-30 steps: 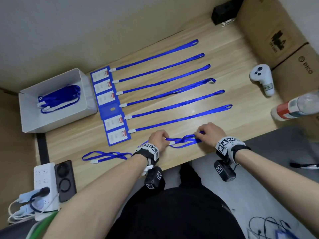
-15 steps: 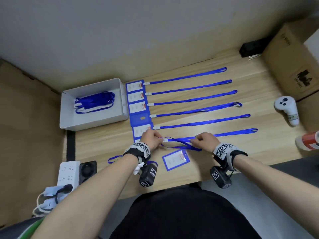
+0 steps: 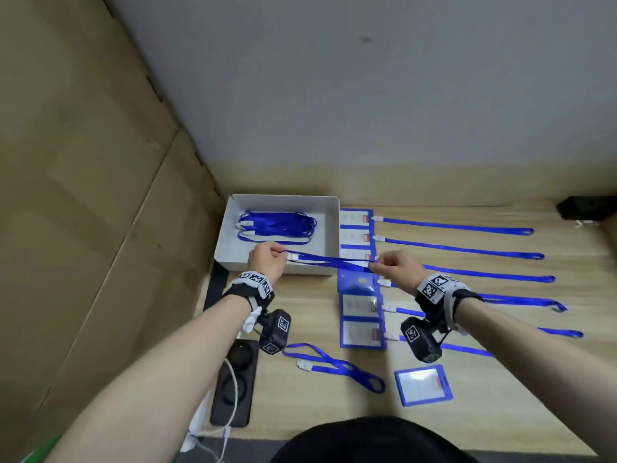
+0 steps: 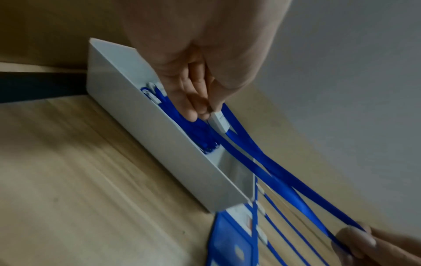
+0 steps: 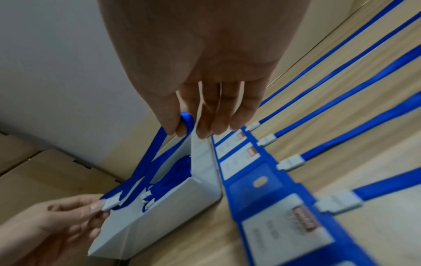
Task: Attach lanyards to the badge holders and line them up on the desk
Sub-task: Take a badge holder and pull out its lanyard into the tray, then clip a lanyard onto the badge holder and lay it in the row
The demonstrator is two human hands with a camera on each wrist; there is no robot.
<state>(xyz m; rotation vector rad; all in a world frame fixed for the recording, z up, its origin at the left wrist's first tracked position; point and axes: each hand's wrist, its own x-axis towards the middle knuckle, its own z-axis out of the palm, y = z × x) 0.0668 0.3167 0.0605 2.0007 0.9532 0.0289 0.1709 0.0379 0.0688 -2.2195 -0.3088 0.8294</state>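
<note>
A blue lanyard (image 3: pixel 329 261) is stretched in the air between my hands, above the near wall of the white box (image 3: pixel 329 208). My left hand (image 3: pixel 267 262) pinches its white clip (image 4: pixel 219 122) over the box. My right hand (image 3: pixel 395 267) pinches the strap's loop end (image 5: pixel 187 121) above the badge column. Several badge holders (image 3: pixel 359 305) with lanyards attached lie in a column right of the box, straps running right. A loose badge holder (image 3: pixel 422 384) and a loose lanyard (image 3: pixel 334 364) lie near the front edge.
More blue lanyards (image 3: pixel 277 225) lie bundled inside the white box. Cardboard (image 3: pixel 83 228) stands at the left. A black device (image 3: pixel 233 385) and white cables sit at the desk's front left corner. A dark object (image 3: pixel 587 207) lies at the far right.
Both hands have lifted the lanyard off the desk and carried it left and away from me, over the box and badge column. The view has swung left.
</note>
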